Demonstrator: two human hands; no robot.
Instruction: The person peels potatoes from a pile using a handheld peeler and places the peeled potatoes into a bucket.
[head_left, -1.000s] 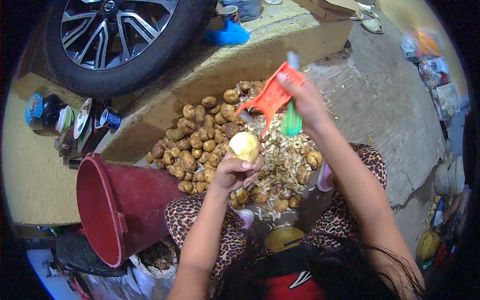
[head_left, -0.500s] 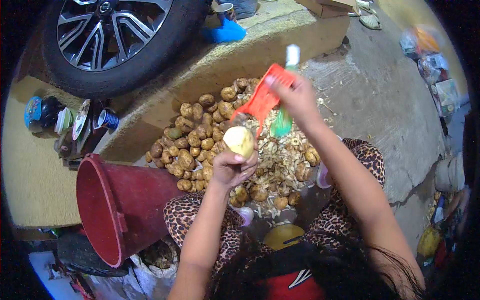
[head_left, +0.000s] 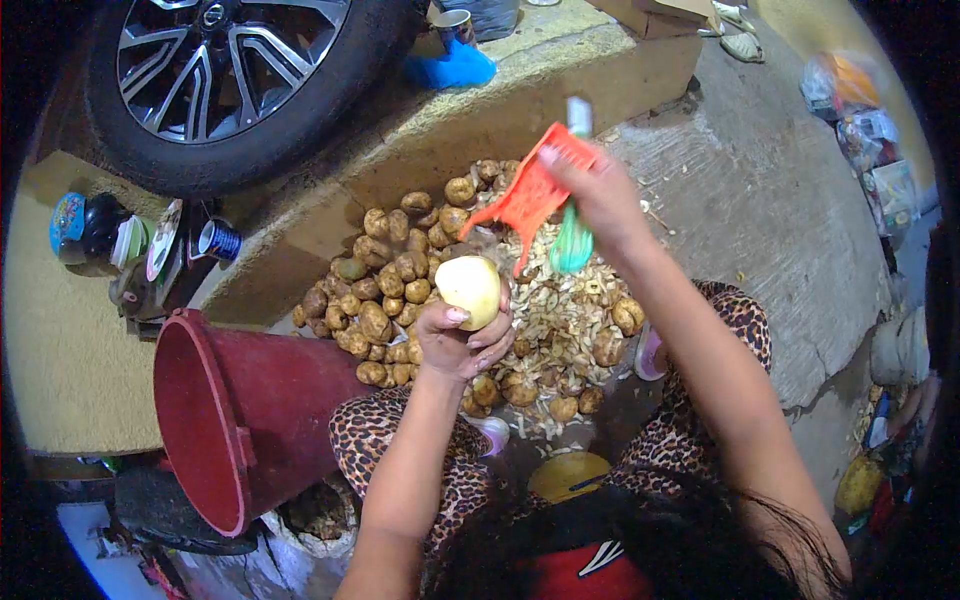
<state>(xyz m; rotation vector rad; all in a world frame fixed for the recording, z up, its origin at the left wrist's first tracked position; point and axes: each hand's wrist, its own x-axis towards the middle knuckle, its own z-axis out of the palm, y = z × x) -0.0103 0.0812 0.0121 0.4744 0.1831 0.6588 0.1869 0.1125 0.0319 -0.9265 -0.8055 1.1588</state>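
Observation:
My left hand (head_left: pixel 465 340) is wrapped round a peeled pale potato (head_left: pixel 469 290), holding it up above the pile. My right hand (head_left: pixel 598 195), up and to the right, grips an orange peeler (head_left: pixel 536 195) whose two prongs point down toward the potato without touching it. A green plastic piece (head_left: pixel 571 243) hangs below that hand, and a whitish end sticks out above it. Unpeeled brown potatoes (head_left: pixel 376 322) lie heaped behind and left of my left hand. Pale peelings (head_left: pixel 560 320) cover the ground beneath my hands, with several brown potatoes among them.
A dark red bucket (head_left: pixel 290 400) lies tipped at the left. Beyond it a wheel (head_left: pixel 215 95) rests on the concrete ledge (head_left: pixel 560 90), near a blue bag (head_left: pixel 452 68). A yellow round object (head_left: pixel 568 477) is between my legs. Plastic bags (head_left: pixel 870 140) sit at the far right.
The potato in my left hand has shifted slightly left and turned. My right hand moved left with the peeler, then slightly back right; it still grips it.

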